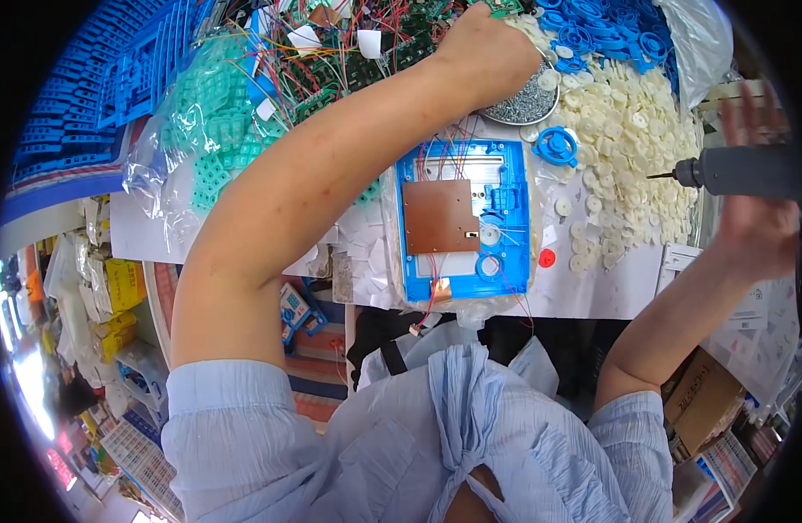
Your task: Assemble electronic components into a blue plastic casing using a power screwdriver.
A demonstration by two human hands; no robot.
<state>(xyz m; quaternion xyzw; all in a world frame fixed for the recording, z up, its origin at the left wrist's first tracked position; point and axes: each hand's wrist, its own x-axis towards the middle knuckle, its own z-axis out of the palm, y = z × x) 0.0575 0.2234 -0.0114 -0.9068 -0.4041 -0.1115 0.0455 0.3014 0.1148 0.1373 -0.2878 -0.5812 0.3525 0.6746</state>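
Note:
My left hand (490,57) is at the far side of the table, its fingers curled under at the edge of a round metal bowl of small screws (527,106). What lies in those fingers, if anything, is hidden. On the right, my right hand (754,218) is raised behind a grey electric screwdriver (741,172), fingers stretched apart and blurred; its bit points left. In front of me lies a blue plastic housing (516,183) with a brown square board (440,216), thin wires, a white disc (488,234) and a blue ring (489,266) inside.
Cream plastic discs (627,122) are heaped at the right, with blue plastic rings (605,30) behind. Green circuit boards with wires (366,70) cover the back. Teal plastic parts (213,113) lie left, beside stacked blue housings (78,105). A red disc (547,258) sits beside the housing.

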